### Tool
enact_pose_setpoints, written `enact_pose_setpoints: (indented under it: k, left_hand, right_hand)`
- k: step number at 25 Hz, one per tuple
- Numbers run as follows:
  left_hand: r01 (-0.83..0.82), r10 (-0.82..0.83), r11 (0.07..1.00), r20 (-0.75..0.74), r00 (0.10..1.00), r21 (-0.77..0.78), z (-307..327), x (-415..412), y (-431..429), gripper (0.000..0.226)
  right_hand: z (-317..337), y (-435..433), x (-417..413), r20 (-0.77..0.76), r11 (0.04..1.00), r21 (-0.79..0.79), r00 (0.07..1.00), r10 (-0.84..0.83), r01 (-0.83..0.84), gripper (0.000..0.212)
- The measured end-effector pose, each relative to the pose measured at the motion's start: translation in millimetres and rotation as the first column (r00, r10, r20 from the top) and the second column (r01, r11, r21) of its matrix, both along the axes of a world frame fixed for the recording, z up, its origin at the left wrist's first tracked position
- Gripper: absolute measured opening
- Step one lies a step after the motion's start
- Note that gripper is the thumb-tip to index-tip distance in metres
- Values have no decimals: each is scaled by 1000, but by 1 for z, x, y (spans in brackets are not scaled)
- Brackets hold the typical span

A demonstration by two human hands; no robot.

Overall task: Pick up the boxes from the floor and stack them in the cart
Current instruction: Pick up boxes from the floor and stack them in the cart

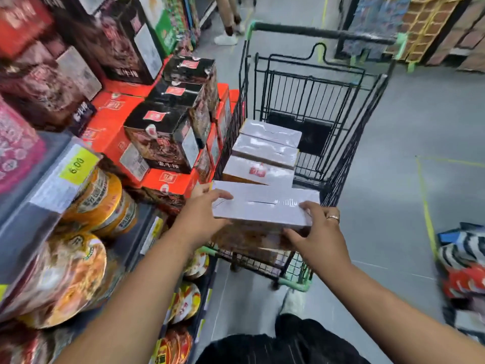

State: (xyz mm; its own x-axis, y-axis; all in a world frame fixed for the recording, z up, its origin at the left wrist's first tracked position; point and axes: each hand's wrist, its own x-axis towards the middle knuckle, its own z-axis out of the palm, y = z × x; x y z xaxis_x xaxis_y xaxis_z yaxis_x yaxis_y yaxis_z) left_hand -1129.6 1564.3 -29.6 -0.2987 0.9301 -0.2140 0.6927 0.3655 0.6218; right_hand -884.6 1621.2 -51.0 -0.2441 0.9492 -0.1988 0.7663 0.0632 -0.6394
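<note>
The box (262, 206) is held over the near end of the cart (367, 106), gripped at both short ends. The left hand (202, 214) wraps its fingers over the top of the left end, and the right hand (320, 232), with a ring on one finger, curls round the near right corner. The box looks stiff and flat-sided, probably cardboard under a glossy clear wrap, so I judge it fairly light but slippery. The safest hold seems to be at the ends, with fingers hooked over the edges, not on the slick top face. Further into the cart, three similar boxes (265, 151) lie side by side in a row, and the nearest carries a red label too blurred to read. To the left of the cart, a yellow price tag (76, 164) reads 6.00, and dark boxes (162, 137) carry Chinese characters I cannot make out reliably.
</note>
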Motion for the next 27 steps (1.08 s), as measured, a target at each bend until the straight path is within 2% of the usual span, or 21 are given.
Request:
enact_pose_setpoints:
  k: [3, 8, 15, 20, 24, 27]
  left_hand:
    - [-21, 17, 998, -61, 998, -67, -23, -6, 31, 49]
    - [-56, 46, 978, -59, 997, -198, -64, -13, 64, 49]
    - [51, -65, 960, -41, 997, -277, -102, -39, 99, 54]
    - [92, -118, 955, -74, 990, -282, -122, -50, 116, 57]
    - [104, -135, 939, -73, 988, -327, -141, -56, 116, 67]
    - [127, -161, 927, -70, 984, -354, -149, -56, 121, 65]
  right_hand:
    - [-20, 36, -6, 46, 993, -93, 995, 84, -79, 61]
    - [-49, 70, -23, 101, 960, -251, 984, 149, -120, 61]
    - [-83, 79, -48, 60, 908, -419, 998, 35, -7, 65]
    - [-96, 90, -66, 71, 882, -471, 997, 15, 20, 68]
    - [-104, 94, -74, 51, 860, -508, 996, 72, -36, 71]
    - [-111, 95, -73, 43, 837, -545, 994, 95, -57, 76]
